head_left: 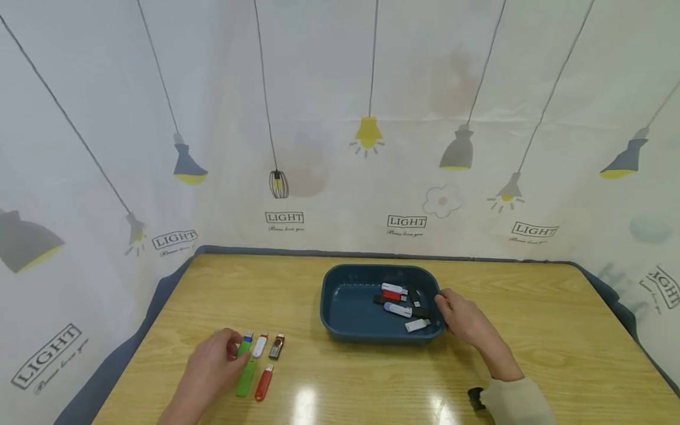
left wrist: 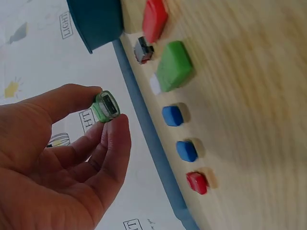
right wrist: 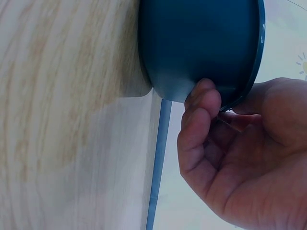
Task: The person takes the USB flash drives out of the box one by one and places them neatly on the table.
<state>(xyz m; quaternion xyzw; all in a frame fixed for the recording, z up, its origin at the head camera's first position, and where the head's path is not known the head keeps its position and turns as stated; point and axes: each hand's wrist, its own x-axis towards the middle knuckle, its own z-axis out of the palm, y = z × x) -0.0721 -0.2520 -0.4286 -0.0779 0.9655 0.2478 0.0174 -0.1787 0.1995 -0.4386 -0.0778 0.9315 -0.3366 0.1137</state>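
Note:
My left hand (head_left: 212,360) pinches a green USB flash drive (left wrist: 106,106) between thumb and fingertips, its connector end facing the left wrist camera. Close by on the table lie another green USB stick (head_left: 245,379), a red one (head_left: 264,382), a white one with red ends (head_left: 260,346) and a dark swivel one (head_left: 277,347). My right hand (head_left: 462,317) grips the right rim of a dark blue plastic bin (head_left: 340,333), thumb on top and curled fingers against its outer wall (right wrist: 201,43). Several white, black and red USB sticks, such as a white one (head_left: 417,325), lie in the bin's right half.
Blue-ended pieces (left wrist: 186,151) and a small red one (left wrist: 196,183) stand out from the table in the left wrist view. A black object (head_left: 476,399) sits by my right sleeve. Lamp-printed fabric (head_left: 340,177) encloses the wooden table (head_left: 504,283) behind and at both sides.

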